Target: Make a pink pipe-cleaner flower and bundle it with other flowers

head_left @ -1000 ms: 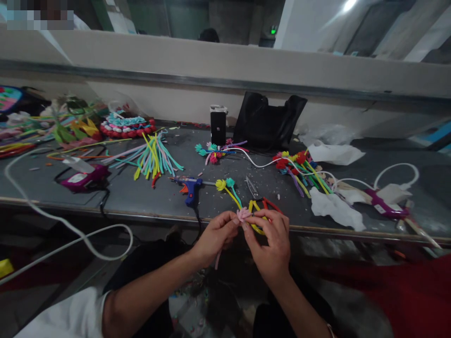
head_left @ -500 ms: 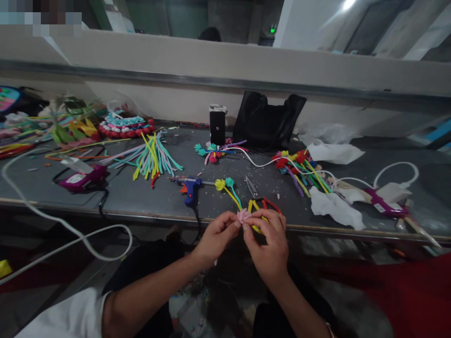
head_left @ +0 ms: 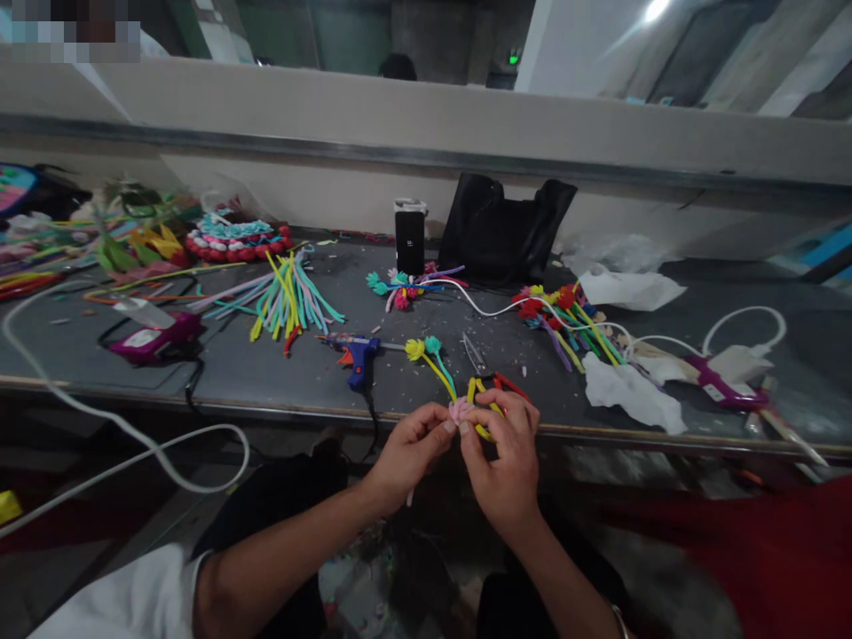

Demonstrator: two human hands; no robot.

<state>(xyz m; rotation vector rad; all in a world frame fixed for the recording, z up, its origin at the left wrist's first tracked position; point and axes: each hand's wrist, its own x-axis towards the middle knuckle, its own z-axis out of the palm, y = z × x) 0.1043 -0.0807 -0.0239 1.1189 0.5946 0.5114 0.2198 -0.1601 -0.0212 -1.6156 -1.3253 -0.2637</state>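
In the head view, we have the pink flower (head_left: 459, 410) at the front edge of the counter (head_left: 232, 368), the fingers (head_left: 439, 434) of our left hand (head_left: 407, 451) and right hand (head_left: 506, 463) pinched narrow on it from both sides. We judge the yellow flower (head_left: 414, 350) and turquoise flower (head_left: 432, 344), lying just beyond, to be formed on their stems; the pink one looks mostly shaped, though we cannot tell if every petal is set, and the strips (head_left: 296, 297) between the glue gun (head_left: 361, 359) and the back edge look unworked.

Counting live, I've got one pink flower (head_left: 459, 410) at the surface's (head_left: 226, 377) front edge, one glue gun (head_left: 360, 357), two purple devices (head_left: 163, 341), one phone (head_left: 410, 244), one black bag (head_left: 499, 232)!
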